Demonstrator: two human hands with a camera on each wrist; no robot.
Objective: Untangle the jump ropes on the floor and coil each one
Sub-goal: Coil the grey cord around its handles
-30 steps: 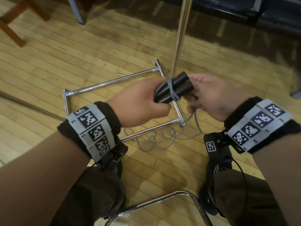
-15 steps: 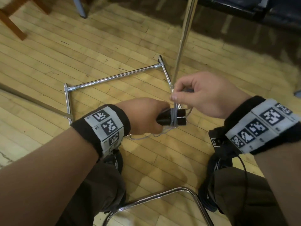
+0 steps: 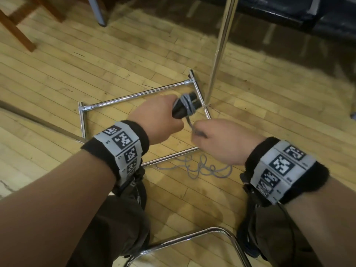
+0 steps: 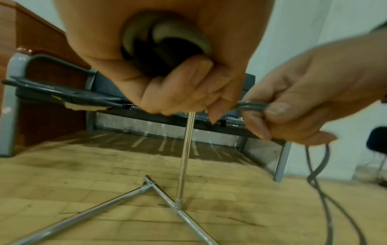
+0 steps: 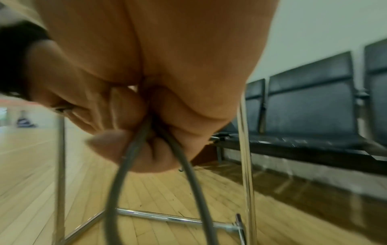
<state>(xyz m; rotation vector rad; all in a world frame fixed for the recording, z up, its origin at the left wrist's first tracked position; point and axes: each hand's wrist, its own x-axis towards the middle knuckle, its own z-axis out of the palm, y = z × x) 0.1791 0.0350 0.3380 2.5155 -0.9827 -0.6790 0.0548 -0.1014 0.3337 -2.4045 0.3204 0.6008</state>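
Two black jump rope handles (image 3: pixel 185 107) lie side by side in my left hand (image 3: pixel 158 120), which grips them above the floor; their butt ends (image 4: pixel 167 43) show in the left wrist view. Several turns of grey rope (image 3: pixel 188 105) are wound round the handles. My right hand (image 3: pixel 219 141) sits just right of and below them and pinches the doubled grey rope (image 4: pixel 251 106) between thumb and fingers (image 5: pixel 130 140). From that hand the rope (image 5: pixel 117 190) hangs down to a loose tangle (image 3: pixel 202 168) on the wooden floor.
A chrome stand with a rectangular floor frame (image 3: pixel 134 97) and an upright pole (image 3: pixel 219 49) stands under my hands. A chrome chair leg (image 3: pixel 192 236) curves between my knees. Dark bench seats (image 5: pixel 310 92) line the wall ahead; a wooden leg (image 3: pixel 17 29) is far left.
My right hand dropped from above the handles to below and right of them, drawing the rope round. My left hand lifted the handles up and away; more rope is wound on them.
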